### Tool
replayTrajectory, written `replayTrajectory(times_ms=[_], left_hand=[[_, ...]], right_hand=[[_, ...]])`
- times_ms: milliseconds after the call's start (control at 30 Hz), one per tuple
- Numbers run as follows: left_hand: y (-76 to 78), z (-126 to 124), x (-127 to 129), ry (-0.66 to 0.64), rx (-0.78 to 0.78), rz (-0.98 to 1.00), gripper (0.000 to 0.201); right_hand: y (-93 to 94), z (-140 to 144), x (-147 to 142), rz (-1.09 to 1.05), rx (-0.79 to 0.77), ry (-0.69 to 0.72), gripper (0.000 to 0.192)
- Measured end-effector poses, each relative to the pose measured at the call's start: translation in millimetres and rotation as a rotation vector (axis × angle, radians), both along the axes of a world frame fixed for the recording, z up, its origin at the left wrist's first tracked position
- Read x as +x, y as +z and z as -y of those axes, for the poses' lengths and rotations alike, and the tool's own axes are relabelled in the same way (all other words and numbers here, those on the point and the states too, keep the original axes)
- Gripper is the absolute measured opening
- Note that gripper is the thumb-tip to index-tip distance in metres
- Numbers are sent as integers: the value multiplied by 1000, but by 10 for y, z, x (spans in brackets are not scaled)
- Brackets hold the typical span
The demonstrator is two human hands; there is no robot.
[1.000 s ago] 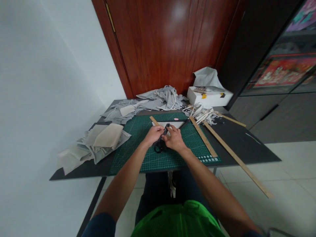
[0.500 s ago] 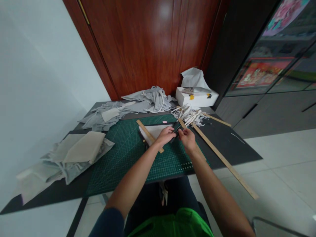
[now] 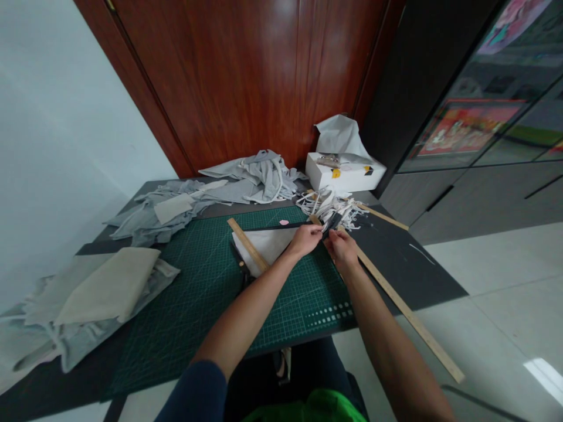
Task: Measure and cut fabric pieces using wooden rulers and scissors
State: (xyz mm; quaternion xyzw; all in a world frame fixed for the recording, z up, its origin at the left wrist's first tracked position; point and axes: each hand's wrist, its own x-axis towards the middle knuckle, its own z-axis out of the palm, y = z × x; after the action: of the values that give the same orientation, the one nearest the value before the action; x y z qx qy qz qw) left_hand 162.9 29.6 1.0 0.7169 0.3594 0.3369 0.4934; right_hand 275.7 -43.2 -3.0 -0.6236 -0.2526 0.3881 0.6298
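Observation:
Both hands meet over the right part of the green cutting mat [image 3: 197, 287]. Between their fingertips is a small dark object [image 3: 333, 221], too small and blurred to name. My left hand [image 3: 307, 239] is closed on its left side, and my right hand [image 3: 343, 249] pinches its lower right. Below and left of my left hand lies a white sheet [image 3: 277, 239] with dark edges, crossed by a short wooden ruler [image 3: 246, 241]. Another wooden strip [image 3: 315, 220] runs partly hidden under the hands. A dark tool [image 3: 246, 278] lies left of the sheet, partly covered by my left forearm.
A long wooden ruler [image 3: 409, 313] juts past the table's front right edge. Pale thin strips [image 3: 328, 204] are heaped behind the hands, before a white box [image 3: 345, 174]. Grey cloth [image 3: 264, 176] lies along the back; folded beige fabric [image 3: 109, 287] sits at left.
The hands and the dark object have shifted slightly right, and the object is turned, now pointing up and right. The camera view has also moved a little.

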Motion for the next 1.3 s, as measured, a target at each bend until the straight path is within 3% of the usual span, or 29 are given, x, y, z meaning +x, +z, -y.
replayTrajectory(times_ms=[100, 300, 400, 567, 700, 800, 1000, 1133, 1300], left_hand=[[0, -46, -91, 29, 94, -91, 33], [7, -129, -533, 75, 163, -213, 33], [13, -166, -784, 132, 195, -238, 31], [26, -155, -1201, 253, 241, -287, 33], [32, -115, -1594, 352, 307, -373, 35], [10, -54, -1876, 397, 374, -479, 35], [-118, 171, -2179, 329, 511, -678, 33], [-154, 292, -2232, 259, 570, -776, 36], [-88, 365, -2261, 242, 553, -902, 34]], right_hand=[[34, -163, 188, -20, 49, -151, 29], [-69, -300, 268, -50, 189, -225, 39], [-176, -285, 27, 27, 147, -140, 42], [-230, -239, -639, 264, 136, 144, 34], [-158, -195, -1168, 642, 89, 423, 13], [-96, -159, -1483, 925, 18, 574, 18], [-26, -97, -1824, 1315, -45, 639, 23], [-51, -70, -1885, 1364, -50, 621, 23], [-171, -63, -1878, 1319, -29, 486, 29]])
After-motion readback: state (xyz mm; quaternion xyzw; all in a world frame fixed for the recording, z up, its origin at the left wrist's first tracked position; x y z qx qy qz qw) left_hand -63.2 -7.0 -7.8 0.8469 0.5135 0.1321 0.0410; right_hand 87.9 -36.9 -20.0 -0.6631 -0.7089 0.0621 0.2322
